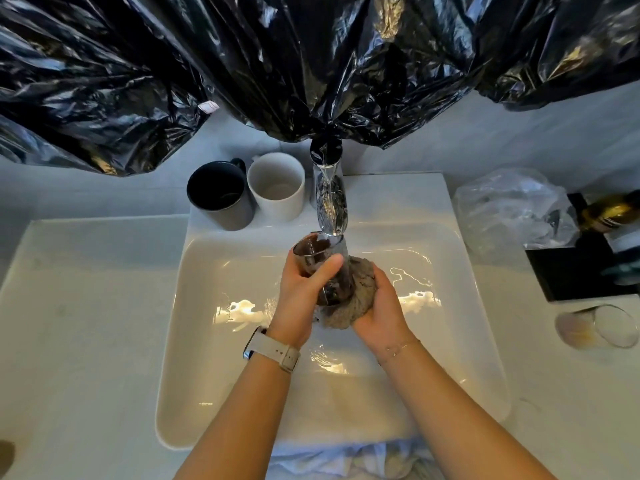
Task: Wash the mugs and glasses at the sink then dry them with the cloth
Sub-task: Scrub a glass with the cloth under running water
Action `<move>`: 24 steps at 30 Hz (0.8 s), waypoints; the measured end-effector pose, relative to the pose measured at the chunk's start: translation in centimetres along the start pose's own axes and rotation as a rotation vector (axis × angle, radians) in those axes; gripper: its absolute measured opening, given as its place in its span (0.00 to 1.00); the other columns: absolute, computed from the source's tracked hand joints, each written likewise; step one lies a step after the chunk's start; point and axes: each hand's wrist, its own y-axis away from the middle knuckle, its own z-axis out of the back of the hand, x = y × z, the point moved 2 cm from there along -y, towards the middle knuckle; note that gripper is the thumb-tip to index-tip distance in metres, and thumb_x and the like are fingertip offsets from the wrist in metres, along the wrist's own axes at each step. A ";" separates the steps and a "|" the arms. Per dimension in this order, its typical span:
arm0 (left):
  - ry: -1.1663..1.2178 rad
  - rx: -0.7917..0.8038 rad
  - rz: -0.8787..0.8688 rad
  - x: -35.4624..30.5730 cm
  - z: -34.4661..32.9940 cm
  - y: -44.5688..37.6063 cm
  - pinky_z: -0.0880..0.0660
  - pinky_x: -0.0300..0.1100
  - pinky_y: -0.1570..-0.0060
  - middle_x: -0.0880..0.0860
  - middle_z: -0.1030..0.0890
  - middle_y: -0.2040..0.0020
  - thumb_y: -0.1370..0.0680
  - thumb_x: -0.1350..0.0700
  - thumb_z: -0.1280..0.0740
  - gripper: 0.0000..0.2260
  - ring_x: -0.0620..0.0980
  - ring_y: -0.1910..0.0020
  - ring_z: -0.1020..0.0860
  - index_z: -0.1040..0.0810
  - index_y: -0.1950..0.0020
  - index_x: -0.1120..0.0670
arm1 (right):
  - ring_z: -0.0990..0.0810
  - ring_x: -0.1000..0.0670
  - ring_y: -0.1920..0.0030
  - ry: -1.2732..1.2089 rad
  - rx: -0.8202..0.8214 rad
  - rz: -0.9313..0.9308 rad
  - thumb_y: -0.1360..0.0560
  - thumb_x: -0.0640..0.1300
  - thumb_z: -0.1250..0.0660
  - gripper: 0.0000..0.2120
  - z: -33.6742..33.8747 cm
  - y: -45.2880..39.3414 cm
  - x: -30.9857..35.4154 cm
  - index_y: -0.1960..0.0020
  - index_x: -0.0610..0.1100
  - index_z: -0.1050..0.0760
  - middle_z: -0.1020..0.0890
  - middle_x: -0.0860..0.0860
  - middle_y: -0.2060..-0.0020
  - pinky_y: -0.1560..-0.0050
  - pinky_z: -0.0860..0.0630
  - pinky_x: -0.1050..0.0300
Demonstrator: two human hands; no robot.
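- Glass sits tilted over the middle of the white sink, its open mouth turned up and away from the person, just below the tap.
- Left hand grips the glass around its side, thumb curled across the front; a pale watch is strapped on that wrist.
- Right hand is closed around a bunched grey cloth, which presses against the base and right side of the glass; a thin bracelet circles that wrist.
- Water runs from the tap and falls past the rim of the glass onto the cloth.
- 2 mugs stand upright and touching on the sink's back ledge, left of the tap: a black mug on the left and a white mug on the right.
- A second, clear glass lies on its side on the bench, well to the right of the sink.
- Crumpled clear plastic lies on the bench behind that glass, beside a dark bottle and a black tray at the right edge of the view.
- Black plastic sheeting hangs across the wall above the sink and drapes over the top of the tap.
- Pale fabric shows at the bottom of the view, between the forearms and below the sink's front edge.
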 end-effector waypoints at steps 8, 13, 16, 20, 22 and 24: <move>-0.762 0.124 -0.284 -1.4 -0.1 -0.7 0.25 0.35 0.42 0.45 0.21 0.41 0.36 0.49 0.18 0.35 0.42 0.42 0.22 0.30 0.33 0.49 | 0.20 0.41 0.44 0.068 -0.193 0.067 0.19 0.52 0.42 0.19 3.7 1.1 2.0 0.39 0.40 0.21 0.18 0.41 0.44 0.40 0.26 0.44; -0.857 0.153 -0.296 -2.3 0.0 -0.9 0.25 0.34 0.42 0.43 0.21 0.40 0.36 0.48 0.18 0.34 0.42 0.42 0.22 0.30 0.34 0.49 | 0.21 0.48 0.58 0.098 -0.231 0.061 0.19 0.53 0.40 0.15 4.4 1.8 2.4 0.52 0.46 0.19 0.17 0.48 0.60 0.56 0.23 0.52; -0.877 0.140 -0.303 -2.5 0.2 -1.0 0.24 0.39 0.41 0.44 0.21 0.39 0.35 0.48 0.19 0.33 0.45 0.41 0.22 0.31 0.36 0.48 | 0.21 0.48 0.60 0.109 -0.214 0.046 0.19 0.53 0.41 0.16 4.5 2.0 2.2 0.52 0.45 0.19 0.17 0.48 0.61 0.57 0.23 0.51; -0.935 0.168 -0.285 -2.4 0.3 -1.6 0.24 0.40 0.43 0.44 0.22 0.40 0.34 0.45 0.20 0.33 0.45 0.43 0.23 0.33 0.35 0.46 | 0.21 0.49 0.61 0.102 -0.211 0.037 0.20 0.53 0.39 0.16 4.7 2.3 2.1 0.53 0.45 0.18 0.17 0.48 0.60 0.57 0.21 0.50; -0.976 0.159 -0.297 -2.3 0.2 -2.0 0.23 0.40 0.46 0.46 0.23 0.42 0.33 0.44 0.23 0.29 0.45 0.45 0.23 0.31 0.37 0.47 | 0.19 0.49 0.65 0.076 -0.174 0.031 0.19 0.53 0.40 0.17 4.8 2.3 2.2 0.56 0.45 0.16 0.16 0.47 0.62 0.63 0.19 0.49; -0.949 0.111 -0.308 -2.1 0.1 -2.3 0.23 0.40 0.49 0.49 0.24 0.45 0.29 0.46 0.25 0.22 0.47 0.47 0.23 0.27 0.39 0.48 | 0.18 0.49 0.69 0.072 -0.159 0.033 0.19 0.52 0.40 0.18 4.9 2.4 2.5 0.57 0.45 0.16 0.16 0.47 0.64 0.69 0.20 0.50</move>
